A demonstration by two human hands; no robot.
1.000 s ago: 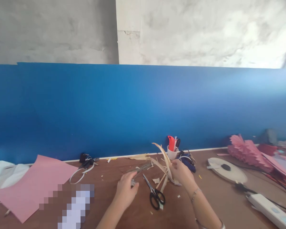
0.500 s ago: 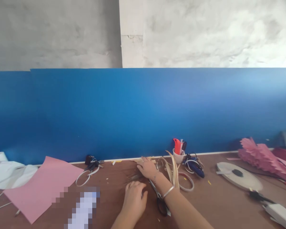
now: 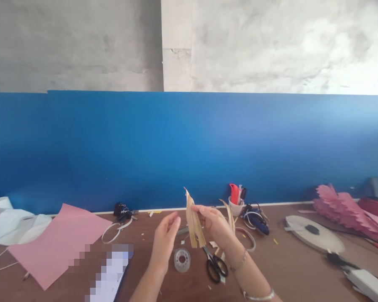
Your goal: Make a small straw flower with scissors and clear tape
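My right hand (image 3: pixel 219 226) pinches a folded pale tan strip (image 3: pixel 193 222) that looks like dried husk, holding it up over the table. Its pointed tip rises above my fingers, and two flat ends hang down. Just to the left, my left hand (image 3: pixel 166 239) is raised with fingers loosely extended and nothing in it. Below the strip lies a roll of clear tape (image 3: pixel 177 265). Black-handled scissors (image 3: pixel 213 272) rest beside the tape, under my right hand. More tan strips (image 3: pixel 230 216) stand behind my right hand, partly hidden by it.
A white cup (image 3: pixel 236 207) holds a red tool and pens. Pink paper (image 3: pixel 59 243) and a pixelated phone-like object (image 3: pixel 110 272) lie left, near keys (image 3: pixel 124 216). On the right are an oval off-white object (image 3: pixel 315 239), a white adapter (image 3: pixel 368 285) and pleated pink paper (image 3: pixel 343 207).
My right hand has lifted off the table with the tan strip in its fingers. My left hand has risen too, and the tape roll now shows between my arms.
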